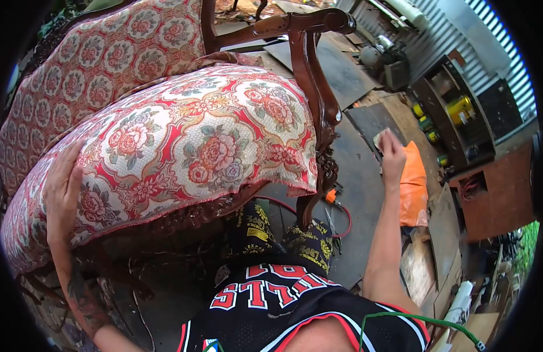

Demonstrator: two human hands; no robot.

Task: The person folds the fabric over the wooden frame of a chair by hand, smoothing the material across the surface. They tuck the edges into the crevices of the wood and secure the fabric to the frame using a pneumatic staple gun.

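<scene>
A carved dark wood seat frame (309, 82) carries a floral red and cream fabric (216, 152) over its seat, with a loose, frayed edge along the front. My left hand (63, 190) lies flat on the fabric near the left end of the seat, fingers stretched out. Off to the right of the armrest, my right hand (391, 154) is raised over the floor with its fingers closed round a small pale thing that I cannot make out. The backrest (101, 82) wears a similar fabric with smaller flowers.
An orange bag (413, 188) lies beside my right forearm. An orange-tipped tool (333, 197) with a red hose rests on the floor near the front leg. A dark shelf (453, 111) with yellow reels stands at the right, by a corrugated metal wall (483, 41).
</scene>
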